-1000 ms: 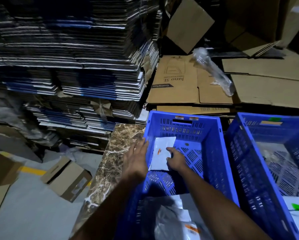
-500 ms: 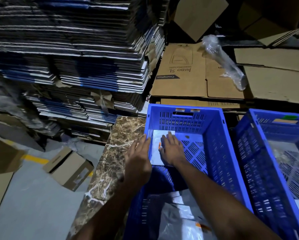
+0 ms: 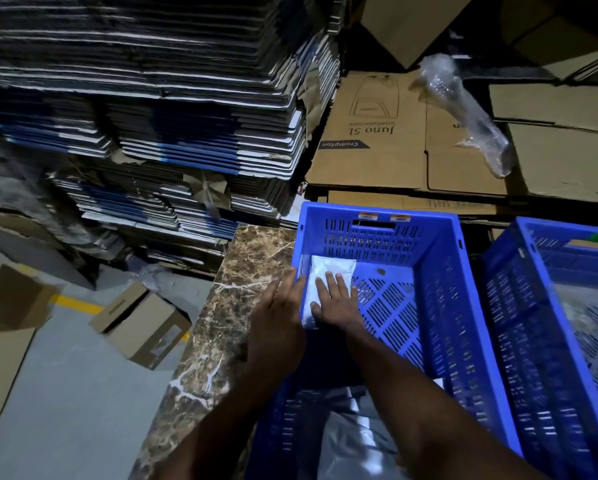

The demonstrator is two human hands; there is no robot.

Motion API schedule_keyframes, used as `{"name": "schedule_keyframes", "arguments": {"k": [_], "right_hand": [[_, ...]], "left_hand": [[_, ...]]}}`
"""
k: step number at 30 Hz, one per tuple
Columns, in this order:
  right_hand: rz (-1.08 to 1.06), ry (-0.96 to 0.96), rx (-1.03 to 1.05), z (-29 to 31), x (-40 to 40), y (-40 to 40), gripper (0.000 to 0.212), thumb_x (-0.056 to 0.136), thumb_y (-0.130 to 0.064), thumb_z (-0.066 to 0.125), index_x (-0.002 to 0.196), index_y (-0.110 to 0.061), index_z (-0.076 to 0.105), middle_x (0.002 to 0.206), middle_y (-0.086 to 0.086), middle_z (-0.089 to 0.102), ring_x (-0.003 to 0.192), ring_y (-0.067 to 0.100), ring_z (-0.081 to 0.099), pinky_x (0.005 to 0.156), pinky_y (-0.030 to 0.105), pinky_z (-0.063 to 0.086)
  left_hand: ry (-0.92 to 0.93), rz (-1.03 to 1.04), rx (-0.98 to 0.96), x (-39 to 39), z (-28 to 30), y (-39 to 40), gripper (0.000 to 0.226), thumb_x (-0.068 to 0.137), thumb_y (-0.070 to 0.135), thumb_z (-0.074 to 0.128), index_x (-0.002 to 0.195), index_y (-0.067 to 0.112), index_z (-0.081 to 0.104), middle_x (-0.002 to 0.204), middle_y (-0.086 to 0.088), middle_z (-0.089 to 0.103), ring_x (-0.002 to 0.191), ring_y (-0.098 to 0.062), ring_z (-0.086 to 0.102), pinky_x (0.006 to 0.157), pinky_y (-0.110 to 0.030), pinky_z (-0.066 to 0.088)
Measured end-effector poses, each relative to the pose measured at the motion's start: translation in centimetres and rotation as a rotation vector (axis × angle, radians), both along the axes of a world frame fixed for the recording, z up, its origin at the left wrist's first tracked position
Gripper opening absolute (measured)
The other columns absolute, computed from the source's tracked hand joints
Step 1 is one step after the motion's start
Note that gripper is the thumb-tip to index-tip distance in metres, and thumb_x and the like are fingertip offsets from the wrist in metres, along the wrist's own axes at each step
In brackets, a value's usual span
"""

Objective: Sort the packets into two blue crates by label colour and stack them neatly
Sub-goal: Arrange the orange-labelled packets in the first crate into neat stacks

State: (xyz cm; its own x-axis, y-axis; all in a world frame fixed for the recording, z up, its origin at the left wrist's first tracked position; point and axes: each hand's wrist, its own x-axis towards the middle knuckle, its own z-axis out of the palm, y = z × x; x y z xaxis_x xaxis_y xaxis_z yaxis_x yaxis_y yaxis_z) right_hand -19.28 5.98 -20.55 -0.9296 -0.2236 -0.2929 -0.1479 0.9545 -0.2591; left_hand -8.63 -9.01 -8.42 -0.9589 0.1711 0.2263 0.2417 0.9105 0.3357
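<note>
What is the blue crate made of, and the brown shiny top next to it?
The blue crate looks like moulded plastic: even colour, slotted walls. The brown top looks like polished marble or a marble-look sheet: pale veins, a slight sheen. Which one, I cannot tell.

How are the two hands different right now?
The right hand lies flat on the white packet inside the blue crate; the left hand rests at the crate's left wall, beside the packet. The right reaches deeper in. Both have straight fingers.
</note>
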Motion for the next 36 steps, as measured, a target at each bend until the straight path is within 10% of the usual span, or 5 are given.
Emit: {"name": "schedule_keyframes", "arguments": {"k": [6,36], "right_hand": [[-0.017,0.12,-0.056,1.5,-1.1,-0.4,0.059,0.102,-0.046,0.028,0.155,-0.02,0.025,0.166,0.006,0.012,0.153,0.026,0.004,0.12,0.057,-0.002],[-0.201,0.078,-0.101,-0.1,-2.3,0.3,0.076,0.099,-0.052,0.032,0.159,-0.014,0.004,0.166,0.013,-0.004,0.153,0.03,-0.007,0.122,0.053,0.0]], "left_hand": [[0.025,-0.044,0.012,0.2,0.1,0.1,0.06,0.084,0.01,0.046,0.143,-0.003,0.044,0.154,-0.021,0.039,0.139,-0.034,0.042,0.117,-0.044,0.032],[-0.128,-0.007,0.046,0.1,1.2,0.0,0.074,0.074,0.021,0.037,0.148,0.013,0.039,0.162,-0.004,0.028,0.136,-0.035,0.043,0.097,-0.048,0.048]]}}
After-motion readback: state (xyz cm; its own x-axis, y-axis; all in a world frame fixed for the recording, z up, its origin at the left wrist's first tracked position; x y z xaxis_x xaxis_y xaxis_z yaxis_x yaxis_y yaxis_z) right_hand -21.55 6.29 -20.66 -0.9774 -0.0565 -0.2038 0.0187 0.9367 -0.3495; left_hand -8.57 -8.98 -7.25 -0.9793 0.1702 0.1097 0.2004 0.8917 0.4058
